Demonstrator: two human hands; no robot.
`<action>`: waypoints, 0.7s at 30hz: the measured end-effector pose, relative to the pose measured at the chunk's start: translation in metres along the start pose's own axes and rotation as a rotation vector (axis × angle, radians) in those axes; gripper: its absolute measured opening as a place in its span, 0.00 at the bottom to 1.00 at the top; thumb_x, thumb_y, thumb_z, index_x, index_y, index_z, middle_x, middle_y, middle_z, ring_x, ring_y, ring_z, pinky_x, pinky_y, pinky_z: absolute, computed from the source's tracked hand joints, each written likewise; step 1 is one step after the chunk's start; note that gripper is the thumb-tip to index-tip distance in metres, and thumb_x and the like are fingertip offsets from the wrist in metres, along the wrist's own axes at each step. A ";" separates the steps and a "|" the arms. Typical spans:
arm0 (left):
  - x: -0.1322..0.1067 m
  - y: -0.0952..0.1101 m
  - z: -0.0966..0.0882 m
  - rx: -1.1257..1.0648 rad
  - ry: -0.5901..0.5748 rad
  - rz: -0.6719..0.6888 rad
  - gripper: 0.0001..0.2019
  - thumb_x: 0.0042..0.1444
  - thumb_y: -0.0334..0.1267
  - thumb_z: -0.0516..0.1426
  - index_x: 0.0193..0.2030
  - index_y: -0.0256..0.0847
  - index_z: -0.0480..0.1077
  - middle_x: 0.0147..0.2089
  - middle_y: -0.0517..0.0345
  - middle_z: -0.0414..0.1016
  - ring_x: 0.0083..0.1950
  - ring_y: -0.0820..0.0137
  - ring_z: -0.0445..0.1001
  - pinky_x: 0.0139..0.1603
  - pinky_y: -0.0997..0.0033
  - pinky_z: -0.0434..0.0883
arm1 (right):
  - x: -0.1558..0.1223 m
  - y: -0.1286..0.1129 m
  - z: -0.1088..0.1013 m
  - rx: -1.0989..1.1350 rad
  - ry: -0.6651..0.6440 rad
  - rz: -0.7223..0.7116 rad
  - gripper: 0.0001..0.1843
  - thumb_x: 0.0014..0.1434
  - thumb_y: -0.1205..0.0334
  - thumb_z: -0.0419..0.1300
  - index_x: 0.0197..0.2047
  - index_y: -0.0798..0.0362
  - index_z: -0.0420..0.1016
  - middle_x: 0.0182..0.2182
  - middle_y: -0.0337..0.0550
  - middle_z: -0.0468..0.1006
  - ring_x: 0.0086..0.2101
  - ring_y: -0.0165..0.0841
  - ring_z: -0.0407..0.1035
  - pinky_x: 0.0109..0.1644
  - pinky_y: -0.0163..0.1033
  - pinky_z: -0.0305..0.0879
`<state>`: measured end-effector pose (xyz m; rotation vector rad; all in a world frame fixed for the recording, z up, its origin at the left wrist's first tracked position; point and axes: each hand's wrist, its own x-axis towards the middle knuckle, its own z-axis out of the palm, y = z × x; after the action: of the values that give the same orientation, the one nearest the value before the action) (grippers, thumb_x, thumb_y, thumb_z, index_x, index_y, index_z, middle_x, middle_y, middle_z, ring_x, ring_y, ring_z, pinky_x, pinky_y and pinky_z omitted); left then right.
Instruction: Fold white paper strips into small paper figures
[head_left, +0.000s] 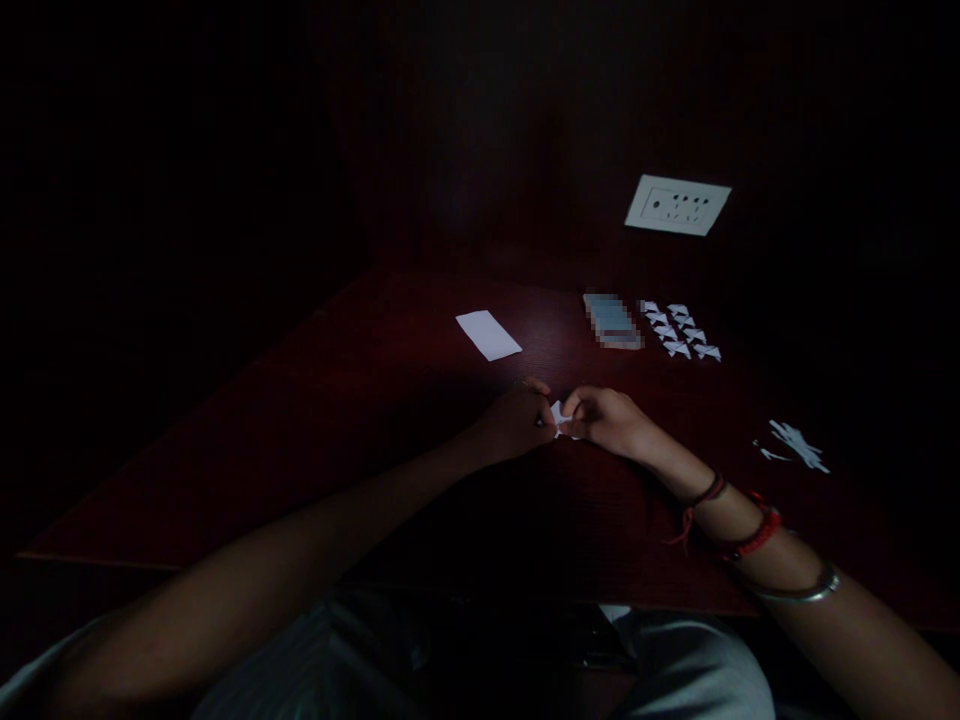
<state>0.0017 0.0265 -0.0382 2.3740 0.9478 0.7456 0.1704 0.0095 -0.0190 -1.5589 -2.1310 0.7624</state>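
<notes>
Dim reddish wall panelling (480, 200) closes in behind our dark red desk (337, 380), with one white wall socket plate (637, 208) above and to the right of the fingers. Over the near part of the desk we pinch one small piece of white paper (558, 411) between our left hand (511, 420) and right hand (613, 422); the fingers of both grasp it from opposite sides. We judge that a crease is being shaped or tucked, since the paper sits so small in the grip. As we see it, the next move calls for a firm, even press, one side held steady so that the edges do not slip. Whether the paper touches the desk, we cannot tell.

Beyond the fingers and to their left lies one flat white paper rectangle (488, 336), perhaps a thin stack. Beyond and right sits one blurred rectangular object (613, 318). Farther right, we count eight folded white paper pieces (679, 350), seemingly two lines of four. Well right of the fingers lies one heap of narrow white paper strips (798, 446), too tangled to count.
</notes>
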 end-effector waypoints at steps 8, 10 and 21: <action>0.003 -0.007 0.004 0.018 0.035 -0.007 0.09 0.43 0.32 0.55 0.34 0.38 0.61 0.43 0.53 0.61 0.49 0.65 0.60 0.47 0.64 0.61 | 0.003 0.015 0.003 0.144 0.004 -0.029 0.08 0.42 0.64 0.58 0.29 0.54 0.65 0.23 0.35 0.66 0.24 0.25 0.60 0.27 0.31 0.55; 0.004 -0.006 0.004 0.019 0.028 -0.026 0.09 0.43 0.32 0.55 0.33 0.38 0.61 0.43 0.53 0.60 0.49 0.65 0.60 0.47 0.64 0.61 | 0.003 0.018 0.002 0.177 0.006 -0.013 0.08 0.41 0.65 0.59 0.28 0.54 0.66 0.24 0.35 0.65 0.25 0.25 0.60 0.28 0.31 0.55; 0.004 0.000 0.003 0.036 0.025 -0.045 0.11 0.43 0.32 0.54 0.35 0.38 0.58 0.43 0.53 0.61 0.47 0.66 0.61 0.46 0.64 0.61 | -0.003 0.018 -0.003 0.155 -0.001 -0.065 0.11 0.44 0.58 0.58 0.31 0.54 0.66 0.25 0.36 0.64 0.25 0.25 0.59 0.28 0.32 0.56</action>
<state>0.0060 0.0290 -0.0393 2.3707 1.0296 0.7481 0.1865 0.0114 -0.0274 -1.4031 -2.0587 0.8835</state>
